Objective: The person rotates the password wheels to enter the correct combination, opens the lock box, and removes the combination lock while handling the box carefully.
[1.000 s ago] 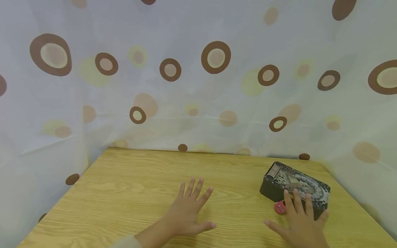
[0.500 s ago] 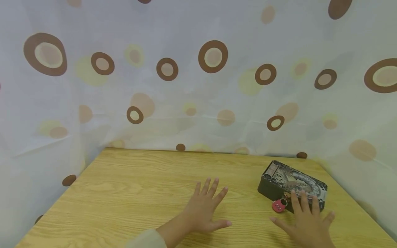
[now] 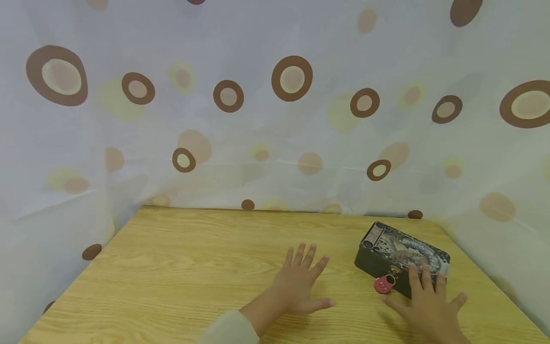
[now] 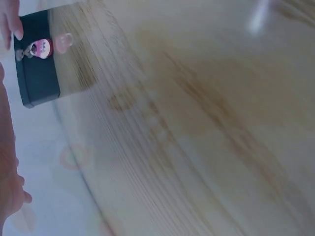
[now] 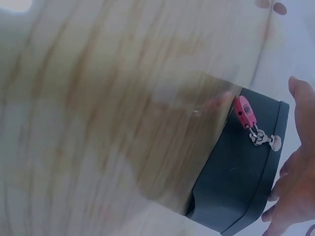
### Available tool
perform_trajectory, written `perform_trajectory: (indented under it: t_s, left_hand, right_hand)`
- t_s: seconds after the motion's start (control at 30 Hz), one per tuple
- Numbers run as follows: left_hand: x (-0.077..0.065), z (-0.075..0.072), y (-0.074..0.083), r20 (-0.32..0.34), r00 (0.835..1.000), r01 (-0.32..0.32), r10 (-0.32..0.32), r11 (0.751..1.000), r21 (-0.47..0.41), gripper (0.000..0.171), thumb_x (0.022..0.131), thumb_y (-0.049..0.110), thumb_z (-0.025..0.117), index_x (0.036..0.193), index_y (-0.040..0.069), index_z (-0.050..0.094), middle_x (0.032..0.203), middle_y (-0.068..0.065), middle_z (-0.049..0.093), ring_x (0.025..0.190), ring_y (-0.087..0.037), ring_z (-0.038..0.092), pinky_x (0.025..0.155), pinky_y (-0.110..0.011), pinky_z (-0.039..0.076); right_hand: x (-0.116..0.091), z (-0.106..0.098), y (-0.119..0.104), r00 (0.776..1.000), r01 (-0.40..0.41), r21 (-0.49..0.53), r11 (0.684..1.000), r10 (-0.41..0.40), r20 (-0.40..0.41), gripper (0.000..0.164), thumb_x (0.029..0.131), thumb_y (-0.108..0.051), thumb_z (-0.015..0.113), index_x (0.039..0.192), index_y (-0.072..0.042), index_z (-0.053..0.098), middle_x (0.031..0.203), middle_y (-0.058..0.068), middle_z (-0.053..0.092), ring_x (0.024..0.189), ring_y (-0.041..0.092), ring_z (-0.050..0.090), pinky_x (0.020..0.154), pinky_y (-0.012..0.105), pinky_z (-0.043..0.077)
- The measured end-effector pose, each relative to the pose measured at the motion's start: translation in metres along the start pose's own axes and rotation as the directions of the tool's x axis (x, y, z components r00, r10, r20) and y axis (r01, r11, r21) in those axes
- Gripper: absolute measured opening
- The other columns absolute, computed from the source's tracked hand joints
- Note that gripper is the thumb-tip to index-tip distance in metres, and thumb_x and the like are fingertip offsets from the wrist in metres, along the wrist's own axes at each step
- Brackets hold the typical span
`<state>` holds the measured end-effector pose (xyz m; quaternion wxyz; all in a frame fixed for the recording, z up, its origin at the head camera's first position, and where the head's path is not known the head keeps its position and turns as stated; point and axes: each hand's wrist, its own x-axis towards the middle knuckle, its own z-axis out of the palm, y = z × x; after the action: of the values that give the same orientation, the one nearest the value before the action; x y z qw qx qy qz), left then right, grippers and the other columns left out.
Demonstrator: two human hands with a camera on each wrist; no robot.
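A dark rectangular tin box [image 3: 374, 260] with a patterned lid stands at an angle on the right part of the table. From the metal latch [image 5: 261, 137] on its front hangs a pink combination padlock [image 3: 384, 284] with a cat-like outline. My right hand [image 3: 431, 308] has its fingers spread and its fingertips overlap the near right part of the box in the head view; it holds nothing. To the left of the padlock, my left hand [image 3: 295, 285] hovers palm down over the table with straight, spread fingers and nothing in them.
The wood-grain table [image 3: 193, 267] reaches back to a pale curtain [image 3: 258, 129] with brown and beige circles. That curtain also encloses the left and right sides. The box sits near the table's right edge.
My left hand has moved right, closer to the box. The right hand has shifted slightly right, uncovering the latch and padlock shackle. The head view has turned a little to the right.
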<state>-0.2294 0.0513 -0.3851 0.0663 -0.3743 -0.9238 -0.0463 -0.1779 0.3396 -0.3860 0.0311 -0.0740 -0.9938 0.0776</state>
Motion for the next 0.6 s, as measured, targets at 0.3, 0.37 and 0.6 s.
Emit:
perform_trajectory:
  t_s: [0.3, 0.37, 0.6]
  left_hand:
    - [0.017, 0.008, 0.012, 0.000, 1.000, 0.009, -0.009, 0.999, 0.033, 0.082, 0.085, 0.072, 0.030, 0.150, 0.026, 0.009, 0.156, -0.012, 0.012, 0.143, -0.034, 0.011, 0.113, -0.053, 0.017]
    - [0.021, 0.010, 0.014, -0.004, 1.000, 0.009, -0.009, 0.999, 0.039, 0.081, 0.085, 0.072, 0.031, 0.150, 0.026, 0.010, 0.155, -0.012, 0.013, 0.143, -0.034, 0.013, 0.113, -0.053, 0.018]
    - [0.033, 0.015, 0.025, -0.006, 1.000, 0.020, -0.019, 0.999, 0.044, 0.080, 0.085, 0.072, 0.031, 0.149, 0.027, 0.014, 0.155, -0.010, 0.015, 0.142, -0.032, 0.014, 0.113, -0.050, 0.020]
  right_hand:
    - [0.003, 0.004, 0.006, 0.999, 0.033, -0.009, 0.999, -0.034, -0.042, 0.110, 0.077, -0.073, 0.048, 0.139, 0.013, 0.020, 0.137, 0.046, 0.013, 0.120, 0.068, 0.007, 0.086, 0.082, 0.006]
    - [0.004, 0.005, 0.006, 0.996, 0.054, -0.014, 0.998, -0.055, -0.067, 0.107, 0.078, -0.071, 0.050, 0.137, 0.014, 0.023, 0.135, 0.048, 0.015, 0.119, 0.070, 0.010, 0.088, 0.080, 0.012]
    - [0.006, 0.007, 0.008, 0.990, 0.090, 0.004, 0.996, -0.089, -0.113, 0.105, 0.078, -0.066, 0.056, 0.136, 0.015, 0.024, 0.133, 0.048, 0.018, 0.118, 0.071, 0.012, 0.090, 0.077, 0.015]
